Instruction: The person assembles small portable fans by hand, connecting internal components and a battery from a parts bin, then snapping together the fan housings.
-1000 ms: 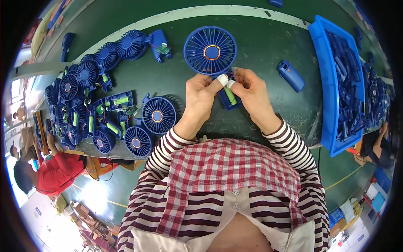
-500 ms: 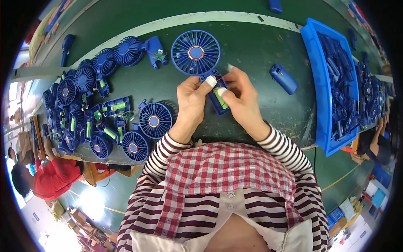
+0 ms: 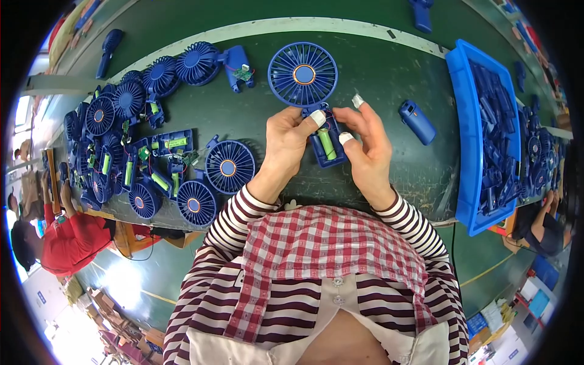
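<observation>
A blue handheld fan (image 3: 303,75) lies before me, its round grille pointing away and its opened handle (image 3: 330,162) toward me. Inside the handle sits a green battery cell (image 3: 326,143), with thin wires near the neck. My left hand (image 3: 287,141) grips the fan at the neck and the handle's left side, white-covered thumb on top. My right hand (image 3: 367,149) is at the handle's right edge with fingers apart; white covers show on its thumb and a raised finger. Whether a bent finger touches the handle is unclear. Right of it lies a blue handle cover (image 3: 418,122).
Several blue fans (image 3: 143,201) with exposed green cells and circuit boards crowd the table's left. A blue bin (image 3: 465,146) of blue plastic parts stands at the right. A person in red (image 3: 76,246) sits at far left; another in dark clothes (image 3: 539,225) is at far right.
My right thumb has come off the green cell toward the right, and the right fingers have spread. The left hand keeps its hold. The whole view has shifted slightly.
</observation>
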Motion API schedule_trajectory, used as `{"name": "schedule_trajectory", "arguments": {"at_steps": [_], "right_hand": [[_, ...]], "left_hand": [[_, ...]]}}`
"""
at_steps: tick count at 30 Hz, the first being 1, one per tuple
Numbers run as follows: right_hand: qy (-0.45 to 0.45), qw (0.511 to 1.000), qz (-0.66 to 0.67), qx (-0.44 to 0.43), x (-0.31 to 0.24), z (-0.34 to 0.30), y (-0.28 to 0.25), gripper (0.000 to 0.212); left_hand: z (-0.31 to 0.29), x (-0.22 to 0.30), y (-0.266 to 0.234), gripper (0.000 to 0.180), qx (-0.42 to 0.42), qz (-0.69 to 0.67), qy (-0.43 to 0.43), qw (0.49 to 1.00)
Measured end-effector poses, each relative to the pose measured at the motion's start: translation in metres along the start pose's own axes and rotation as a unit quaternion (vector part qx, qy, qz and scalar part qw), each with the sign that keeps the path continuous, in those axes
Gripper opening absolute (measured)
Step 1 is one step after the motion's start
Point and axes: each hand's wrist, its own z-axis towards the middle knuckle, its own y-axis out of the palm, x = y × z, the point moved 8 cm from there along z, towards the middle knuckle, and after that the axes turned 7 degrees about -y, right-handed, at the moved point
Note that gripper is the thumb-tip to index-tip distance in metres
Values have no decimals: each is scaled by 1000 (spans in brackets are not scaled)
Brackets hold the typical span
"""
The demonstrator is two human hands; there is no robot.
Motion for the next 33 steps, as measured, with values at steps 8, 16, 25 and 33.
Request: {"name": "schedule_trajectory", "arguments": {"at_steps": [8, 16, 25, 33], "right_hand": [[-64, 996, -54, -8, -4, -2, 0, 64], [-74, 992, -98, -32, -5, -3, 1, 65], [-285, 893, -308, -165, -33, -4, 12, 53], [-386, 719, -434, -382, -38, -14, 30, 35]], "left_hand": [[0, 1, 1, 14, -16, 25, -13, 999], [0, -2, -1, 15, -18, 33, -10, 999], [-2, -2, -4, 17, -36, 19, -57, 998], [-9, -11, 3, 11, -59, 54, -66, 995]]}}
